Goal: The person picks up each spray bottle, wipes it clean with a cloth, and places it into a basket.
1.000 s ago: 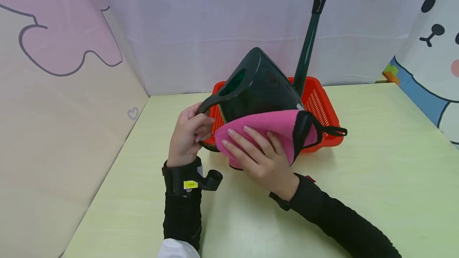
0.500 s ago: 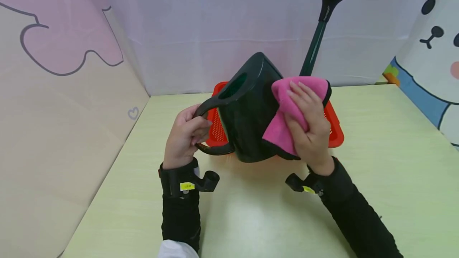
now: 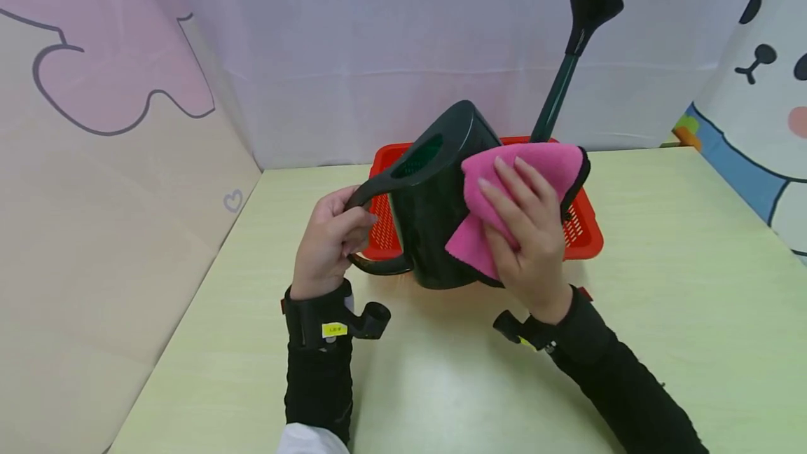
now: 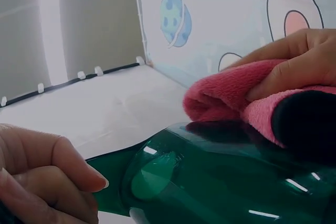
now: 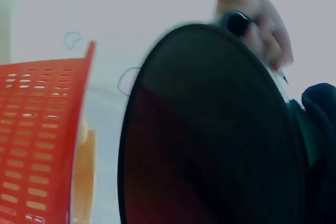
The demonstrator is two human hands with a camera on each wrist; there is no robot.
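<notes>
A dark green watering can (image 3: pixel 435 223) is held tilted above the table, its long spout (image 3: pixel 556 100) rising to a black rose (image 3: pixel 592 9) at upper right. My left hand (image 3: pixel 330 240) grips the can's looped handle. With its fingers spread over a pink cloth (image 3: pixel 482 181) edged in black, my right hand (image 3: pixel 529 237) presses the cloth against the can's right side. In the left wrist view the cloth (image 4: pixel 226 87) lies bunched on the glossy green body (image 4: pixel 210 177). The can's base (image 5: pixel 210 129) fills the middle of the right wrist view.
Behind the can stands a red plastic basket (image 3: pixel 586 223) with slotted walls, partly hidden by the can and cloth. The pale table (image 3: pixel 681 286) runs up to a white cloth backdrop (image 3: pixel 378 54). Printed cartoon panels stand at left and right.
My right hand has moved the pink cloth from the can's lower front up to its right side, then slightly left. The can has shifted slightly, its rose now lower and further right.
</notes>
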